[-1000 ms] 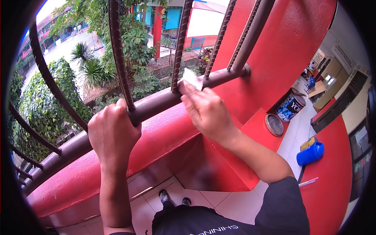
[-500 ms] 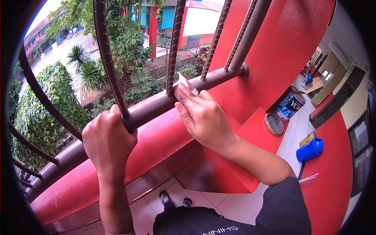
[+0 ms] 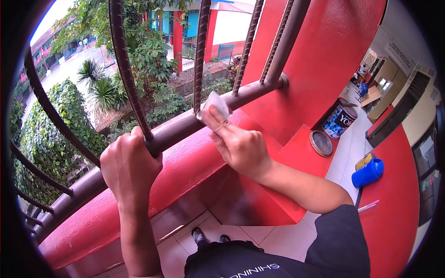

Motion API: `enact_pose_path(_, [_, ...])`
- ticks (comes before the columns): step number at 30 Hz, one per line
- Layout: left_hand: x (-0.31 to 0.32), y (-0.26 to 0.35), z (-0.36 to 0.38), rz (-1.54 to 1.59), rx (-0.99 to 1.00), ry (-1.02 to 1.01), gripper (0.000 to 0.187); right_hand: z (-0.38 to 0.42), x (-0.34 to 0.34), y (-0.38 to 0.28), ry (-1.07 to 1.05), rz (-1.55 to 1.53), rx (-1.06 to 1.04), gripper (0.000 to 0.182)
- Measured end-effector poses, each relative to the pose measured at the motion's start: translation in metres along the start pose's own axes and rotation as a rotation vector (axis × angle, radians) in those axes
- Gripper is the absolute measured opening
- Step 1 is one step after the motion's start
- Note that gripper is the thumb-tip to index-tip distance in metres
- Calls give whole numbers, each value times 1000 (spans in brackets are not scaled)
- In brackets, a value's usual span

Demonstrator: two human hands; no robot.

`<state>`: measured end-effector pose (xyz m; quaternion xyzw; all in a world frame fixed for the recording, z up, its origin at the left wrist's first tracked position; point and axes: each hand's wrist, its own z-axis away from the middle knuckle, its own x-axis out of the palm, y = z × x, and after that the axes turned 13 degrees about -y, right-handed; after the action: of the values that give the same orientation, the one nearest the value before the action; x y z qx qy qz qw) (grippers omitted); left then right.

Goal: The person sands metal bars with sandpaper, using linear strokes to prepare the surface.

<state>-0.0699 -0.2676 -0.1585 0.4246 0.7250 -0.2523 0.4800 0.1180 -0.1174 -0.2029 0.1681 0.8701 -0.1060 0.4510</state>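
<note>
A dark brown metal rail [image 3: 178, 133] runs slantwise across the view, with ridged upright bars [image 3: 200, 60] rising from it. My left hand [image 3: 131, 164] is wrapped round the rail beside the foot of one bar. Further up the rail, my right hand [image 3: 244, 149] presses a small white sheet [image 3: 216, 103], like paper, onto the top of the pipe. Its fingers lie stretched over the sheet, close to the foot of another bar. What the sheet's underside looks like is hidden.
Below the rail runs a red ledge [image 3: 199, 163], joining a red wall [image 3: 320, 60]. On the right stand a paint bucket [image 3: 340, 121], a round lid [image 3: 321, 143], a blue container [image 3: 368, 173] and a yellowish can [image 3: 365, 161]. Plants [image 3: 60, 129] grow beyond the bars.
My right hand has slid slightly down and left along the rail, and the white sheet now shows flatter and wider. My left hand keeps its hold. The view has shifted slightly.
</note>
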Motion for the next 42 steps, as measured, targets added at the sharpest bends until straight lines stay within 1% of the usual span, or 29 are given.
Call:
enact_pose_path(2, [0,0,-1,-3,-2,9,17,-1,-2,8,-48,-59,0,44])
enact_pose_path(4, [0,-1,0,-3,4,13,17,-8,-6,36,34,121,180,42])
enact_pose_path(5, [-1,-1,0,2,3,6,16,-8,-7,32,70,75,122,41])
enact_pose_path(6, [-1,-1,0,9,1,-2,16,-9,-5,24,70,80,116,41])
enact_pose_path(8, [-2,1,1,4,7,0,16,-6,1,1,40,3,16,39])
enact_pose_path(10, [-3,0,0,-3,9,6,15,-10,-3,19,20,25,20,39])
enact_pose_path(12, [-3,0,0,-25,4,-7,18,-15,-7,38,3,55,195,38])
enact_pose_path(13, [-3,1,0,-22,1,-9,18,-16,8,31,135,-25,154,37])
enact_pose_path(14, [-4,1,-1,-33,-10,-17,20,-19,13,20,156,-74,81,38])
enact_pose_path(16, [-6,3,1,-55,-22,-33,24,-21,14,8,96,-177,-50,40])
enact_pose_path(18, [-3,1,1,-37,-11,-16,25,-18,-11,21,-67,-42,103,41])
enact_pose_path(20, [-4,1,2,-76,-9,-24,29,-19,-22,31,-153,-120,288,42])
enact_pose_path(21, [-5,2,3,-62,-16,-33,29,-15,3,32,67,-152,157,43])
enact_pose_path(24, [-7,1,4,-86,-27,-75,33,-12,22,9,82,-200,-11,45])
enact_pose_path(26, [-5,-2,8,-22,44,-26,44,-11,-7,17,-23,-107,25,44])
enact_pose_path(27, [-6,-7,14,54,121,-12,57,-17,-22,18,-117,-114,317,43])
enact_pose_path(28, [-9,-13,20,47,112,-15,57,-20,-17,27,-115,-161,350,44])
enact_pose_path(30, [-14,-24,34,280,363,264,60,-14,23,15,232,-179,109,46])
enact_pose_path(31, [-15,-32,46,336,331,279,64,-15,36,8,209,-207,-37,47])
enact_pose_path(32, [-15,-38,56,324,322,381,56,-15,18,3,210,-213,-42,47])
enact_pose_path(34, [-16,-62,71,119,281,621,53,-20,-29,5,-188,-175,296,45])
enact_pose_path(35, [-15,-77,75,115,200,656,52,-29,-42,12,-311,-228,501,45])
enact_pose_path(36, [-14,-92,79,112,118,691,52,-28,-31,10,-312,-230,497,45])
enact_pose_path(37, [-17,-104,82,40,53,648,52,-25,-7,8,-83,-253,306,47])
enact_pose_path(38, [-19,-112,86,40,53,649,52,-23,15,7,145,-269,114,48])
enact_pose_path(39, [-20,-118,89,-22,96,617,52,-23,30,4,204,-246,11,45])
enact_pose_path(40, [-19,-126,91,-83,138,585,52,-26,15,1,204,-240,9,45])
enact_pose_path(41, [-9,-138,94,45,153,612,55,-27,-13,-4,-5,-241,222,46])
enact_pose_path(42, [-8,-147,100,49,166,605,55,-24,-30,-4,-214,-244,443,47])
